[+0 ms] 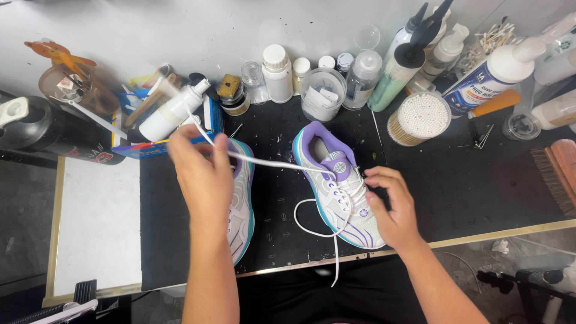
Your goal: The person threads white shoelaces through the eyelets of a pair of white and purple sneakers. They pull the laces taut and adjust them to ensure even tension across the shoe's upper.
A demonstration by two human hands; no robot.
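Behind your two sneakers [339, 192] stood many bottles [277, 73]; your left hand [201, 168] pinched the white lace [270, 163], your right hand [390, 207] gripped one shoe.

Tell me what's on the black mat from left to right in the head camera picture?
left hand pulling a white shoelace → left shoe → right shoe → right hand → tub of cotton swabs → wooden brush

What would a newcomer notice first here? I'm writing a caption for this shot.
The white lace pulled taut across the black mat, pinched by the left hand. It runs to the white and purple sneaker at centre, steadied by the right hand. Bottles crowd the back edge.
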